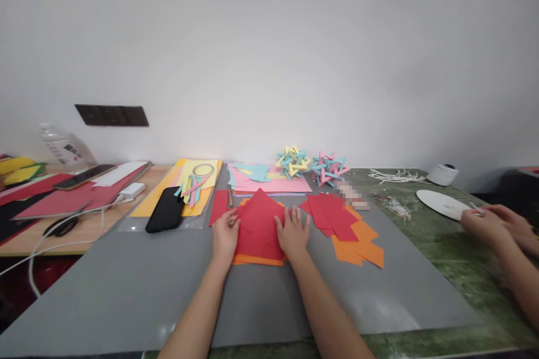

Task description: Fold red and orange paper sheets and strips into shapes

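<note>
While both forearms reach over the grey mat (126,286) on the tabletop, the left hand (224,235) and the right hand (292,233) lie flat, fingers spread, pressing the two sides of a red paper stack (259,224). Orange sheets (357,247) lie just right. A black phone (165,210) rests farther left. Paper stars (311,165) sit far back. Another person's hands (497,224) touch a white plate (440,203) at far right.
</note>
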The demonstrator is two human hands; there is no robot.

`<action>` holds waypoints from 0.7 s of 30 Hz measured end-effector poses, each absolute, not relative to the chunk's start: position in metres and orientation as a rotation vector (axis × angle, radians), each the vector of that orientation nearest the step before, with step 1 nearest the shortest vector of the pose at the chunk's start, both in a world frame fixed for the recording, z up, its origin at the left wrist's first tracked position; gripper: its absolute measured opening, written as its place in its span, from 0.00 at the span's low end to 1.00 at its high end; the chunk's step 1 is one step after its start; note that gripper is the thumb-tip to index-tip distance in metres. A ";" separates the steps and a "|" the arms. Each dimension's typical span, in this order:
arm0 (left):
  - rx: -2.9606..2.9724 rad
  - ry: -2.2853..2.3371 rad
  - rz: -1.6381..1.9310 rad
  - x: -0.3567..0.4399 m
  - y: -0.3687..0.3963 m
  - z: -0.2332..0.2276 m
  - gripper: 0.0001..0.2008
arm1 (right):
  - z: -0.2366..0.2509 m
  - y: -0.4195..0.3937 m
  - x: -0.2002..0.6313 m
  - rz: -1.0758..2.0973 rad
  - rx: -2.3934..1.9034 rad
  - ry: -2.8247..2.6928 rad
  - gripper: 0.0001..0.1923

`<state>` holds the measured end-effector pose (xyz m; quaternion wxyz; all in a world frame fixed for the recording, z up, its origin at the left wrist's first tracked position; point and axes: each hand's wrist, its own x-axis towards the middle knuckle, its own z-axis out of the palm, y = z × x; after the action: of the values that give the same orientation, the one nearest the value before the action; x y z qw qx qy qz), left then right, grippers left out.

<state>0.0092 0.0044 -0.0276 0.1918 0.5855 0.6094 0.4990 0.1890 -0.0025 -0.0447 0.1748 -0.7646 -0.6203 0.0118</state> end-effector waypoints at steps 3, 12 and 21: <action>2.030 1.760 1.399 0.021 -0.004 -0.020 0.21 | -0.045 -0.003 0.189 0.031 -2.147 -1.751 0.30; 2.556 1.730 0.479 0.045 -0.013 -0.033 0.21 | -0.032 -0.010 0.168 0.106 -1.596 -2.072 0.24; 2.377 2.102 0.489 0.041 -0.018 -0.032 0.34 | -0.042 -0.008 0.176 0.093 -1.966 -1.873 0.22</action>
<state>0.0410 -0.0176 -0.0321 -0.0344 0.7400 0.6542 0.1522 0.1759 -0.0082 -0.0421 0.2107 -0.7074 -0.6739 0.0336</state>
